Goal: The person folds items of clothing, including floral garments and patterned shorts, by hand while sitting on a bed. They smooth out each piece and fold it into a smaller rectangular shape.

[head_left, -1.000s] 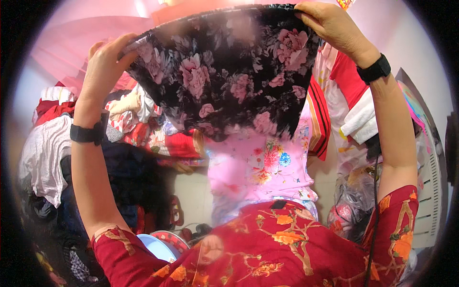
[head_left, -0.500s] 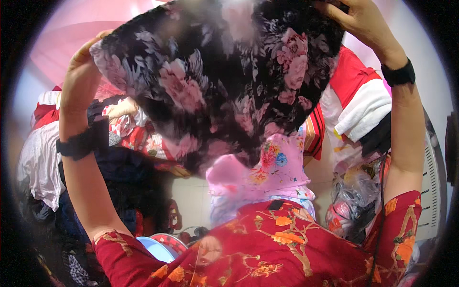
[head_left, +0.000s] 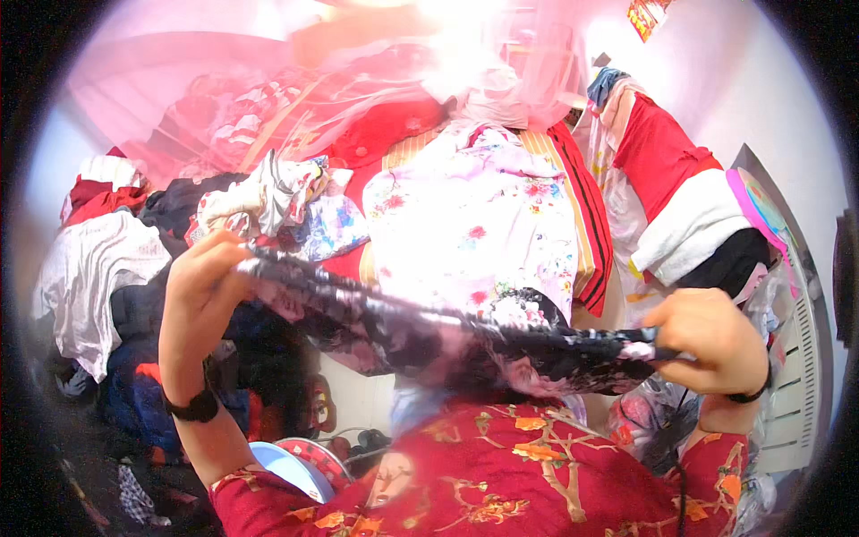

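A black garment with pink and grey flowers (head_left: 429,336) is stretched sideways between my two hands, in front of my chest. My left hand (head_left: 208,273) is closed around its upper left end, and my right hand (head_left: 707,340) grips its right end a little lower. The cloth is blurred by motion, so I cannot tell what kind of garment it is. Beyond it, a pale pink flowered garment (head_left: 465,233) lies spread on a striped orange and red cloth (head_left: 586,224).
Crumpled clothes (head_left: 268,197) pile up left of the spread garment. A white shirt (head_left: 103,277) hangs at the far left. Red cloth (head_left: 662,148) and a white towel (head_left: 693,219) lie at the right. A light blue basin (head_left: 291,470) stands low at the left. Pink netting (head_left: 179,67) hangs behind.
Both hands have come down and nearer to me, lowering the black flowered garment from high up into a narrow stretched band. The bed area behind now shows.
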The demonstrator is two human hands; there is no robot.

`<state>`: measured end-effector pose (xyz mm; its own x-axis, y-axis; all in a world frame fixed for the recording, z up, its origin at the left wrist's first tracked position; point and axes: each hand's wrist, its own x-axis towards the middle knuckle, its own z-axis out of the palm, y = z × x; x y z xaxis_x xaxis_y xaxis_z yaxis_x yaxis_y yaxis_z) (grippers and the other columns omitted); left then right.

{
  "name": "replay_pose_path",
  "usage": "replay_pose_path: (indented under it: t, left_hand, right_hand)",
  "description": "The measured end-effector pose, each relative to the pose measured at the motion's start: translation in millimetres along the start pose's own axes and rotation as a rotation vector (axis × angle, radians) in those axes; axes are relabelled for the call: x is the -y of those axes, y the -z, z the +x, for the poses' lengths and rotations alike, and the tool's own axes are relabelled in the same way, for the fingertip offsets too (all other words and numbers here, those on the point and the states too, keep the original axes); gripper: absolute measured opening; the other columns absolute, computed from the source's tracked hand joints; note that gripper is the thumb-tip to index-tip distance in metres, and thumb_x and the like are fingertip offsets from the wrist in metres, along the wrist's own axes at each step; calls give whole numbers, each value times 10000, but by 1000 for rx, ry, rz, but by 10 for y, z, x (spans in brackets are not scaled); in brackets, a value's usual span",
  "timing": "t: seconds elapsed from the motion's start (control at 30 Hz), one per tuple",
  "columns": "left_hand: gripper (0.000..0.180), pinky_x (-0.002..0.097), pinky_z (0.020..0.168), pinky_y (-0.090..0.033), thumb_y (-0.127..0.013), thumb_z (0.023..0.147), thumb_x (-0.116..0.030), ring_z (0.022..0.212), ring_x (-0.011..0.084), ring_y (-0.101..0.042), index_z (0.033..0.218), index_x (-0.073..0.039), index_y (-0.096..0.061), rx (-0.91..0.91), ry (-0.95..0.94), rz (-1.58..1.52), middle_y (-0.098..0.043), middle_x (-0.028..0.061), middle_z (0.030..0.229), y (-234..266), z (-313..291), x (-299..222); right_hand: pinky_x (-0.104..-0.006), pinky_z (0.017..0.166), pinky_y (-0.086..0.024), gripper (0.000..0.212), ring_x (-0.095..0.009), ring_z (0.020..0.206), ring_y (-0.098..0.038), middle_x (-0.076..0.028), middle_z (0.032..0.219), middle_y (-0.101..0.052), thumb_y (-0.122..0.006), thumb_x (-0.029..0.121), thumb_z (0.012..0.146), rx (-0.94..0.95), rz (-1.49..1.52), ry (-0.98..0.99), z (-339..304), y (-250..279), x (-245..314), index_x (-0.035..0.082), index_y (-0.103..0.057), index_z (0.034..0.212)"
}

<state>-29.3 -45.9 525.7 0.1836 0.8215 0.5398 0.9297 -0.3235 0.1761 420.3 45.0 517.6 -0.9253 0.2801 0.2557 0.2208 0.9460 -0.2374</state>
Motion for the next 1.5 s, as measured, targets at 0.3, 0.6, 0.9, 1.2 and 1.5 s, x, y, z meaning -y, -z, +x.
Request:
replay_pose_path:
  t: [0.3,0.6,0.9,1.2,1.5]
  left_hand:
    - [52,227,526,-385,-547,783,23,606,128,-516,782,-21,-575,-208,-213,-375,-523,66,763,-49,283,-181]
    - [213,361,712,-493,-492,765,78,804,347,-612,941,23,-600,-199,-168,43,-609,189,935,-1710,1680,1113]
    - [559,347,961,-397,-623,782,-91,1138,271,-519,1297,29,-444,-270,346,-410,-550,189,1212,-3320,1297,2180]
    - [567,275,824,-467,-673,847,-144,997,141,-545,1313,34,-402,-209,1101,-844,-548,96,1164,-3955,-908,1910]
    - [388,271,779,-470,-656,858,-154,961,154,-567,1174,2,-494,-364,1218,-1304,-584,69,1064,-4376,-1050,1981]
  right_hand:
    - [-261,755,-476,217,-193,885,-592,-109,1076,-562,-574,33,849,-913,91,-92,-98,474,-249,6,-528,1059]
    - [-233,743,-457,213,-90,807,-575,-33,864,-617,-540,23,789,-733,210,-283,1204,33,-2484,-12,-594,993]
    - [-273,735,-477,318,-159,853,-601,-92,1005,-635,-631,130,827,-707,554,-636,1239,-1711,-3582,-4,-577,1110]
    - [-309,775,-498,417,-218,912,-629,-172,988,-644,-697,172,800,-790,435,-1103,-123,-3300,-3051,-54,-547,1118]
    - [-337,682,-486,473,-228,692,-608,-115,740,-623,-729,229,738,-641,412,-1182,-5,-3368,-2741,-30,-567,1099]
